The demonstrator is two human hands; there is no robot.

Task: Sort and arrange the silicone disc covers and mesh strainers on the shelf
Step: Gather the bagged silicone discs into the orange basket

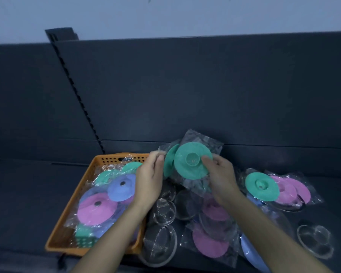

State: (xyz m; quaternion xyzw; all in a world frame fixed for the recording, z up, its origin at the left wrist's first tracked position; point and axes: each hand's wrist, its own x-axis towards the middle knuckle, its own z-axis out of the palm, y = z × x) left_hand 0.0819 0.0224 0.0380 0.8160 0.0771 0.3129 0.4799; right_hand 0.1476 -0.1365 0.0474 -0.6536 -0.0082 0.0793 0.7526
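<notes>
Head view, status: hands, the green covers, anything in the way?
Left hand pinches a corner of the bagged green covers, right hand grips the other side. Held up off the shelf. Mesh strainers and pink covers piled beneath; orange basket at left.

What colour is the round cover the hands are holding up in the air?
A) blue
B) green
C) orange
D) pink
B: the left hand and the right hand hold up a bagged green disc cover, while a pink disc cover and a blue disc cover lie in the orange basket.
</notes>
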